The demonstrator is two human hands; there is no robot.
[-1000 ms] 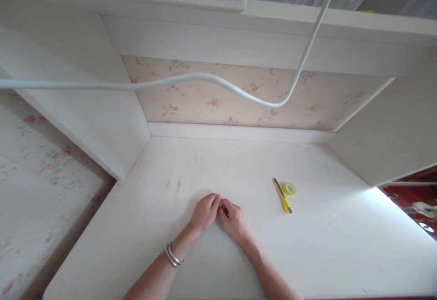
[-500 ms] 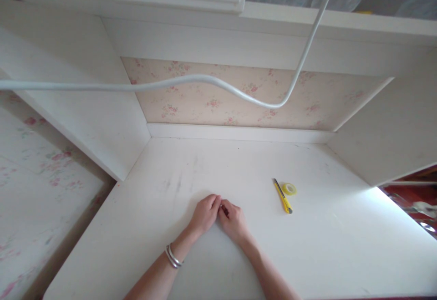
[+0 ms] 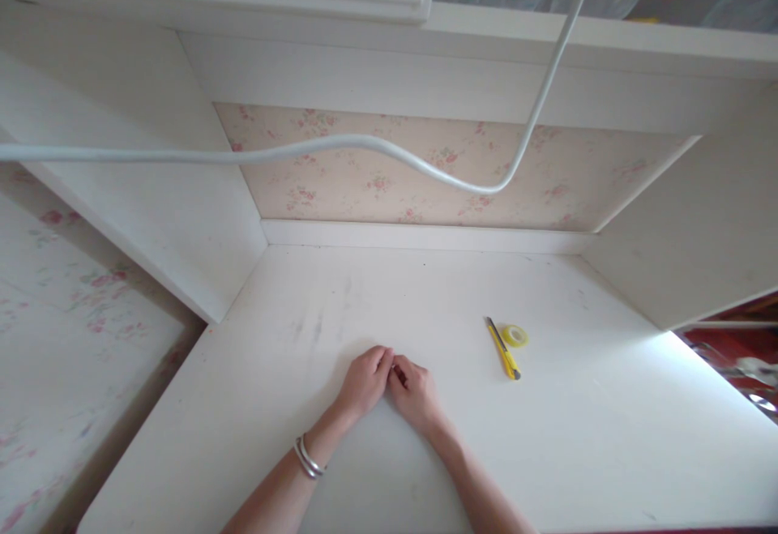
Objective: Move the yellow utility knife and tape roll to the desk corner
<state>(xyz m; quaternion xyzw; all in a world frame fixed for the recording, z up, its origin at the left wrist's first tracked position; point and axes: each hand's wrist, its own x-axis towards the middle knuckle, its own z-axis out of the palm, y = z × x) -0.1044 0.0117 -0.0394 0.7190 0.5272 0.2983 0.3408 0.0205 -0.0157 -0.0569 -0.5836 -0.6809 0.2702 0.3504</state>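
Note:
My left hand (image 3: 365, 380) and my right hand (image 3: 415, 392) rest on the white table (image 3: 571, 437), fingertips touching each other. Both have their fingers curled closed. Between the fingertips there may be something tiny, too small to make out. A silver bangle (image 3: 308, 457) circles my left wrist. Right of my hands lies a yellow utility knife (image 3: 504, 350), tilted, its dark tip pointing away from me. A roll of yellow tape (image 3: 515, 335) lies flat beside it on the right, close to its upper part.
A white cable (image 3: 365, 142) hangs across the upper view. Beyond the table stand a floral-papered back wall (image 3: 377, 185) and white side panels (image 3: 686, 226). Overhead, an open shelf (image 3: 608, 27) holds plastic-wrapped items. Red and metallic things show at the right edge.

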